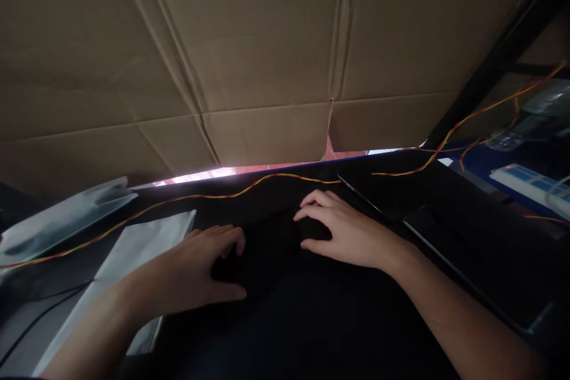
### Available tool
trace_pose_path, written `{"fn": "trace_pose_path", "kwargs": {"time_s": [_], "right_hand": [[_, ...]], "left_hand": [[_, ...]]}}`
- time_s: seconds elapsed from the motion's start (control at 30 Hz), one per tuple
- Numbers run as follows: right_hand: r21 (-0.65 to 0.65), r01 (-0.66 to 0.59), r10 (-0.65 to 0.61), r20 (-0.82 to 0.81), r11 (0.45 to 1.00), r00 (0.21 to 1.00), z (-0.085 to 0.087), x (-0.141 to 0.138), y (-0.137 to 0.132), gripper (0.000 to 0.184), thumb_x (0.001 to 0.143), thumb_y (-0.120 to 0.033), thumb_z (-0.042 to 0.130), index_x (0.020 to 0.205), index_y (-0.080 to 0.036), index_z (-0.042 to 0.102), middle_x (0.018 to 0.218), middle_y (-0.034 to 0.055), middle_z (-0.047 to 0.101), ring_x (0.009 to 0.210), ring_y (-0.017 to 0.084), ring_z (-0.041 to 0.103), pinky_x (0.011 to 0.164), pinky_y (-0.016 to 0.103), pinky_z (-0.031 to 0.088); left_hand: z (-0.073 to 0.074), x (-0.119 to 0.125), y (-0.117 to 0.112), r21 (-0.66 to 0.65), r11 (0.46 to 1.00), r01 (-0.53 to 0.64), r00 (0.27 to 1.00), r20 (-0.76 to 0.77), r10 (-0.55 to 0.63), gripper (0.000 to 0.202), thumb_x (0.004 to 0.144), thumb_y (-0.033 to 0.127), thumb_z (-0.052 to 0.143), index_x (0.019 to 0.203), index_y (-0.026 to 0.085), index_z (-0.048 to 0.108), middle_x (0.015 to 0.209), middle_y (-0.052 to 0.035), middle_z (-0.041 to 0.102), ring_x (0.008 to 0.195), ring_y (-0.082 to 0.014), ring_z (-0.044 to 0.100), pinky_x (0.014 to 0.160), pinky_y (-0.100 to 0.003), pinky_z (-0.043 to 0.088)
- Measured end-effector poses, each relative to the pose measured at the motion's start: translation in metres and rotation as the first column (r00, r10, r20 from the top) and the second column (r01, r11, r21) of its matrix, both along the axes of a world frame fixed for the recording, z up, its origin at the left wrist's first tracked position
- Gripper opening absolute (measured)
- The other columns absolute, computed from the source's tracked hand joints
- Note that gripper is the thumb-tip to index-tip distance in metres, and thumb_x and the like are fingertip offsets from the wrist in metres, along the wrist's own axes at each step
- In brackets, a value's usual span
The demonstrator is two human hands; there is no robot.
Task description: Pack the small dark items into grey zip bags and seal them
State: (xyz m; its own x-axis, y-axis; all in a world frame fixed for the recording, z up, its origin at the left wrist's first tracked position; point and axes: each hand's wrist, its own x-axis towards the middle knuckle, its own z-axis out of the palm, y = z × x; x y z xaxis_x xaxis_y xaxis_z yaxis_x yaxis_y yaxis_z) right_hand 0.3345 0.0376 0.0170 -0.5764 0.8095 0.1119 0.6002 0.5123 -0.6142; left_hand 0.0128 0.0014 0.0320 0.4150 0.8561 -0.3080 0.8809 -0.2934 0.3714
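Note:
My left hand (209, 267) is on the left, its thumb spread away from the bent fingers. A pale, flat paper or plastic sheet (146, 243) lies beneath that hand and wrist. Opposite it, my right hand (333, 228) has its fingers apart and slightly curled, with nothing visible in them. Between the two hands is a very dark black area (271, 267); I cannot tell whether it is cloth or bare surface, or whether the fingertips touch it. A flat black object with a bright edge (449, 258) lies by my right forearm.
A brown cardboard sheet (267, 53) stands across the back. A twisted red-and-yellow wire (214, 195) runs over the dark surface. At the left lies a clear plastic bag (66, 222). A white-and-blue box (529, 184) and a clear plastic bottle (543, 101) are at the right.

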Motion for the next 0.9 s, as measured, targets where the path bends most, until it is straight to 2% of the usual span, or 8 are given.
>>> {"fn": "trace_pose_path", "kwargs": {"time_s": [0.17, 0.33, 0.43, 0.53, 0.67, 0.8, 0.83, 0.9], "right_hand": [[0.039, 0.232, -0.232, -0.004, 0.972, 0.973, -0.007, 0.021, 0.013, 0.041, 0.087, -0.005, 0.052, 0.117, -0.029, 0.066, 0.124, 0.0052, 0.07, 0.111, 0.025, 0.069, 0.098, 0.045, 0.057], [0.357, 0.485, -0.518, -0.006, 0.798, 0.856, -0.004, 0.036, 0.025, 0.059, 0.081, 0.005, 0.046, 0.13, -0.02, 0.065, 0.138, 0.0174, 0.058, 0.132, 0.038, 0.057, 0.11, 0.061, 0.049], [0.356, 0.278, -0.263, -0.089, 0.892, 0.961, 0.006, 0.017, 0.014, 0.039, 0.093, -0.003, 0.051, 0.119, -0.025, 0.071, 0.126, 0.0105, 0.067, 0.123, 0.03, 0.063, 0.108, 0.048, 0.051], [0.098, -0.091, 0.091, -0.001, 0.991, 0.996, 0.011, -0.004, -0.003, 0.014, 0.1, -0.022, 0.065, 0.102, -0.029, 0.077, 0.102, 0.0011, 0.074, 0.092, 0.02, 0.07, 0.082, 0.034, 0.054], [-0.235, -0.215, 0.239, 0.079, 0.948, 0.968, 0.017, -0.002, -0.015, 0.026, 0.093, -0.043, 0.08, 0.075, -0.024, 0.08, 0.073, -0.002, 0.068, 0.065, 0.014, 0.061, 0.059, 0.029, 0.04], [-0.595, -0.266, 0.349, 0.026, 0.759, 0.937, 0.027, 0.014, -0.015, 0.038, 0.087, -0.06, 0.082, 0.076, -0.024, 0.084, 0.066, -0.0011, 0.067, 0.058, 0.013, 0.057, 0.052, 0.027, 0.036], [-0.606, -0.262, 0.334, 0.007, 0.751, 0.943, 0.028, 0.014, -0.015, 0.037, 0.089, -0.059, 0.08, 0.079, -0.024, 0.086, 0.066, -0.0008, 0.067, 0.057, 0.013, 0.056, 0.052, 0.027, 0.037], [-0.516, -0.207, 0.235, -0.011, 0.831, 0.972, 0.028, 0.011, -0.014, 0.032, 0.093, -0.055, 0.077, 0.085, -0.025, 0.087, 0.064, -0.0014, 0.065, 0.056, 0.012, 0.053, 0.053, 0.027, 0.036]], "left_hand": [[0.004, -0.016, -0.004, -0.051, 0.997, -0.051, 0.997, -0.067, 0.047, 0.053, 0.059, 0.031, 0.093, 0.104, 0.031, 0.065, 0.113, 0.0013, 0.072, 0.104, -0.0283, 0.067, 0.075, -0.03, 0.054], [0.005, -0.015, -0.003, -0.033, 0.999, -0.028, 0.997, -0.075, 0.026, 0.051, 0.066, 0.049, 0.093, 0.106, 0.03, 0.067, 0.115, -0.0025, 0.073, 0.103, -0.0304, 0.067, 0.075, -0.032, 0.055], [0.005, -0.013, -0.002, -0.003, 1.0, -0.011, 0.999, -0.041, 0.011, 0.038, 0.093, 0.065, 0.066, 0.1, 0.028, 0.069, 0.106, -0.0052, 0.074, 0.095, -0.0281, 0.068, 0.077, -0.035, 0.055], [0.002, -0.014, -0.001, 0.067, 0.998, 0.017, 1.0, -0.015, -0.016, 0.034, 0.101, 0.057, 0.054, 0.094, 0.027, 0.069, 0.097, -0.0058, 0.074, 0.089, -0.0266, 0.068, 0.076, -0.035, 0.055], [0.006, -0.013, -0.003, 0.112, 0.993, 0.023, 1.0, 0.002, -0.023, 0.022, 0.084, 0.045, 0.078, 0.1, 0.03, 0.073, 0.101, -0.0044, 0.075, 0.091, -0.027, 0.07, 0.07, -0.031, 0.056], [0.021, -0.002, -0.012, 0.006, 0.994, 0.107, 0.986, 0.128, -0.107, 0.022, 0.084, 0.047, 0.082, 0.101, 0.034, 0.075, 0.111, -0.0006, 0.077, 0.1, -0.0246, 0.073, 0.079, -0.029, 0.06], [0.023, 0.001, -0.015, -0.047, 0.991, 0.129, 0.98, 0.16, -0.12, 0.017, 0.089, 0.046, 0.078, 0.101, 0.035, 0.076, 0.109, 0.0009, 0.078, 0.097, -0.0227, 0.074, 0.079, -0.027, 0.06], [0.025, 0.005, -0.023, -0.144, 0.979, 0.146, 0.976, 0.185, -0.118, 0.011, 0.093, 0.041, 0.072, 0.101, 0.037, 0.079, 0.098, 0.0037, 0.08, 0.086, -0.0189, 0.076, 0.07, -0.022, 0.059]]}}
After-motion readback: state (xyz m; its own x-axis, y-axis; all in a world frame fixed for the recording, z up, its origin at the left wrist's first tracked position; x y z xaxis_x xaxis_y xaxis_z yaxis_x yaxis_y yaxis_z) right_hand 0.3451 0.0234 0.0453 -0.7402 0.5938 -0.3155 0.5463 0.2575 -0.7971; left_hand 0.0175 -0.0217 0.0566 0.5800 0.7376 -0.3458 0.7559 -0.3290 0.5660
